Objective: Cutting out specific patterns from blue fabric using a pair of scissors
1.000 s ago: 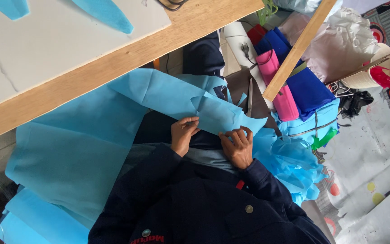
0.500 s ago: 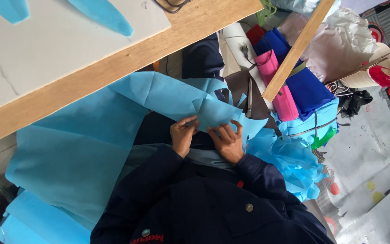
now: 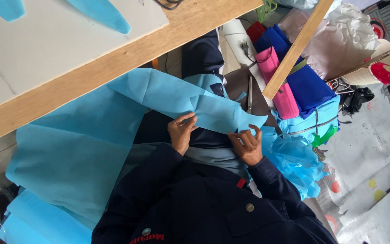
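— What's on the left?

— A wide sheet of light blue cloth hangs from the desk edge down toward the floor. More blue sheets lie stacked under it at the near left. The desk is a wooden top with a white board on it, and two blue cut pieces lie on the board at the far edge.

— And in the middle?

— The cloth narrows into a folded strip that crosses the person's lap. The left hand pinches the strip's near edge, thumb on top and fingers curled under. The right hand is closed on the strip's pointed right end, fingertips gripping the edge. Both dark sleeves come up from the near side.

— Anything in the way?

— A slanted wooden bar crosses just right of the strip's end. Scissors lie close beside it.

— Further right?

— Folded cloth in pink and dark blue is stacked behind the bar. A crumpled heap of blue cloth sits just right of the right hand. A cone of red thread stands far right, over a white patterned sheet on the floor.
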